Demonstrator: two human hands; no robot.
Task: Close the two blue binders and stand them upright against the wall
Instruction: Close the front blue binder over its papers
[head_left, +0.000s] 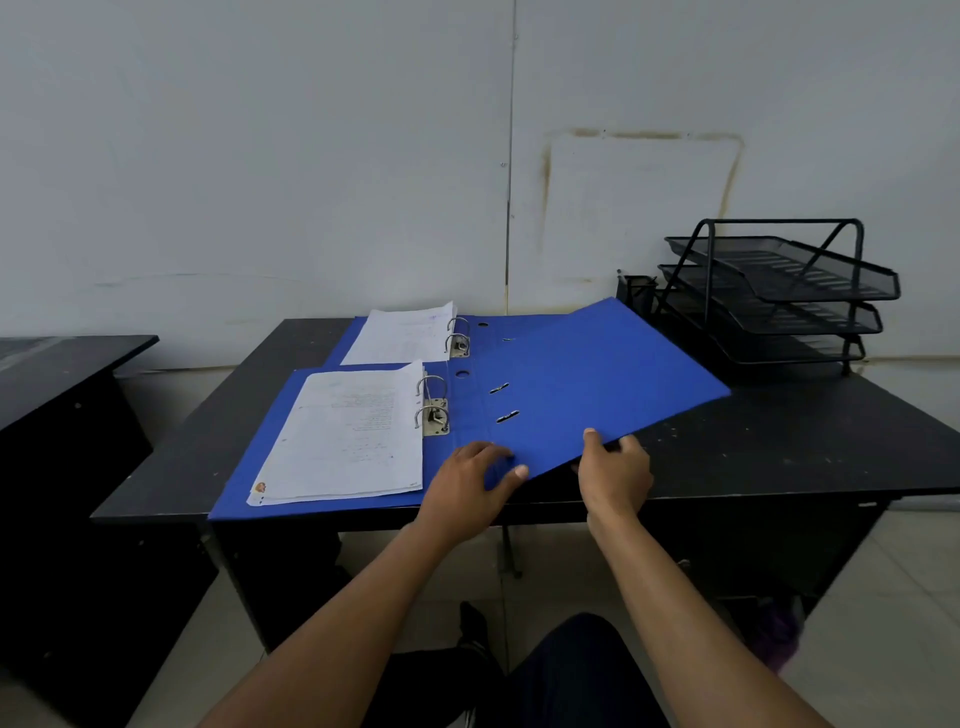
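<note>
Two blue binders lie open on a black desk (779, 447), each with a stack of white papers on its left half. The near binder (582, 384) has its right cover lifted off the desk at a slant. My right hand (615, 475) grips that cover's near edge, thumb on top. My left hand (470, 486) holds the same binder at the spine's near end, thumb on the blue surface. The far binder (498, 330) lies flat behind it, partly hidden by the raised cover. The white wall (311, 182) stands behind the desk.
A black three-tier mesh paper tray (779, 291) stands at the desk's back right, with a black pen holder (638, 293) beside it. A second dark desk (57, 374) sits to the left. My legs show below the desk edge.
</note>
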